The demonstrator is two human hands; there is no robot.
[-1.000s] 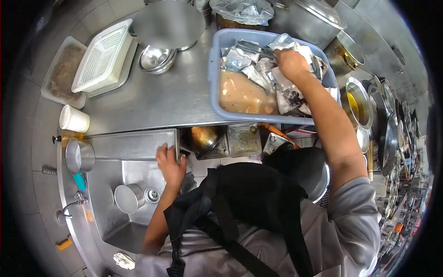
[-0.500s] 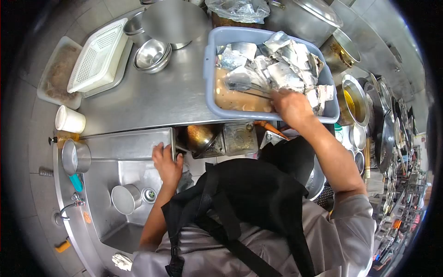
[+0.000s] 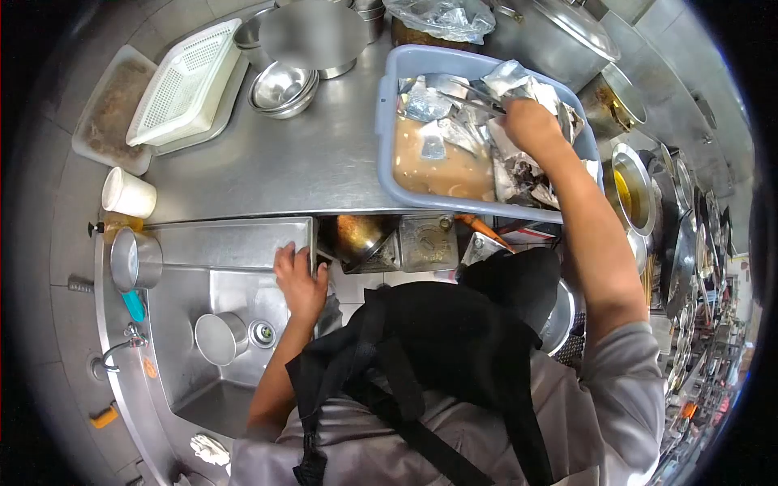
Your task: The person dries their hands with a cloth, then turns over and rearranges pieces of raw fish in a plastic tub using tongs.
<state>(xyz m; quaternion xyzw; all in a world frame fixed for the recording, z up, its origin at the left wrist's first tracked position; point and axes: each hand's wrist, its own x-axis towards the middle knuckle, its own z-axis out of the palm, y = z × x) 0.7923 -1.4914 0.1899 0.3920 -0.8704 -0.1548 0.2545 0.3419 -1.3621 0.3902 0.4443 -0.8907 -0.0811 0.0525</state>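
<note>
Many silver pieces that look like fish (image 3: 504, 142) lie inside the blue tub (image 3: 386, 121), heaped mostly in its far and right parts. Brown liquid (image 3: 442, 172) fills the tub's near left part. Over the tub's heap, the right hand (image 3: 531, 125) has its grip wrapped around dark tongs (image 3: 476, 91), which point left among the pieces. I can't tell if the tips pinch one. The pieces look slick, so one could slip if the squeeze is too weak, and then the liquid could splash. A hard squeeze could tear a soft one. The tub's near side sits by the front edge of the tabletop (image 3: 243, 174), so a big pull toward the body could make it slide or spill. Nearer the body and left of the tub, the left hand (image 3: 301, 279) rests on the edge of the sink (image 3: 243, 290), its grip loose, with nothing seen in it. Steel bowls (image 3: 279, 87) stand left of the tub; a white basket (image 3: 185, 85) is farther left.
</note>
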